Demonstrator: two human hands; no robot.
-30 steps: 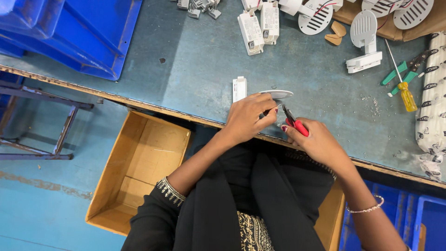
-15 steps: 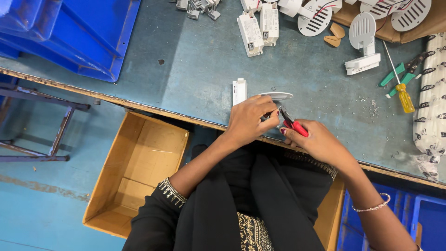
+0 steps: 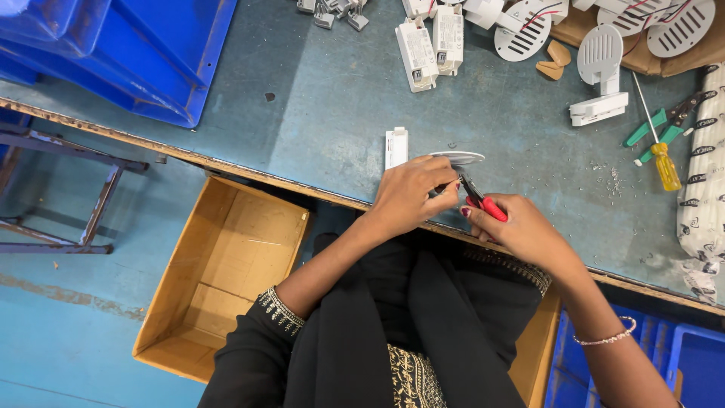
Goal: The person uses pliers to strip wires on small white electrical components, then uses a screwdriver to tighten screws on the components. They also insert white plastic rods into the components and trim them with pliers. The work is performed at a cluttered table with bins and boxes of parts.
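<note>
Looking down, we saw the worn blue-green table (image 3: 340,98) first, with a stack of blue bins (image 3: 143,53) at its far left corner and an open cardboard box (image 3: 226,264) on the floor below its near edge. At that edge, our left hand (image 3: 411,198) grasped a round white disc (image 3: 458,158), beside a small white block (image 3: 396,146). Our right hand (image 3: 521,230) was clenched around red-handled pliers (image 3: 482,201), tips at the disc.
</note>
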